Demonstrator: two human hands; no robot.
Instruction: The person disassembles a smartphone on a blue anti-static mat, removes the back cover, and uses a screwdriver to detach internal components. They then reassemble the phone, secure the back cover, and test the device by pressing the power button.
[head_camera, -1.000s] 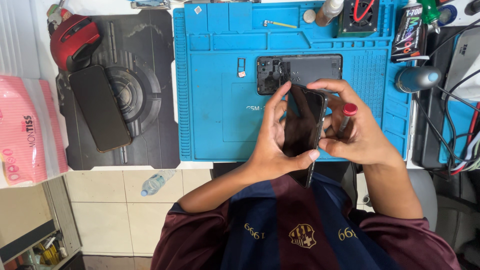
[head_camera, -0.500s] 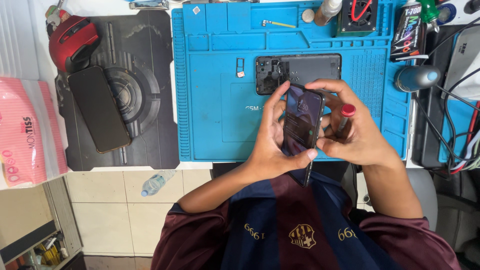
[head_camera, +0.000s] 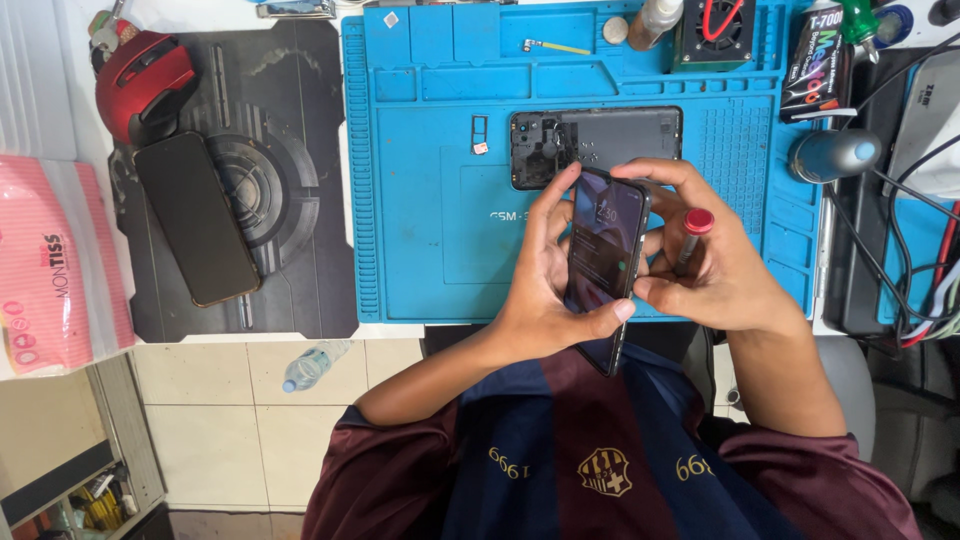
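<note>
The phone (head_camera: 603, 240) has a glossy glass screen and a dark smooth frame. The blue mat (head_camera: 430, 230) looks like matt rubber with moulded ridges. The back cover (head_camera: 600, 135) is dull grey plastic. The mouse (head_camera: 140, 85) is shiny red plastic. The floor (head_camera: 230, 410) has smooth pale tiles.

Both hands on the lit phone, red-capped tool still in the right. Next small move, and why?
Probably set the red-capped tool down on the blue mat. The right hand pinches the phone while also holding that tool, and the left hand grips the other edge; freeing those fingers would likely steady the phone.
</note>
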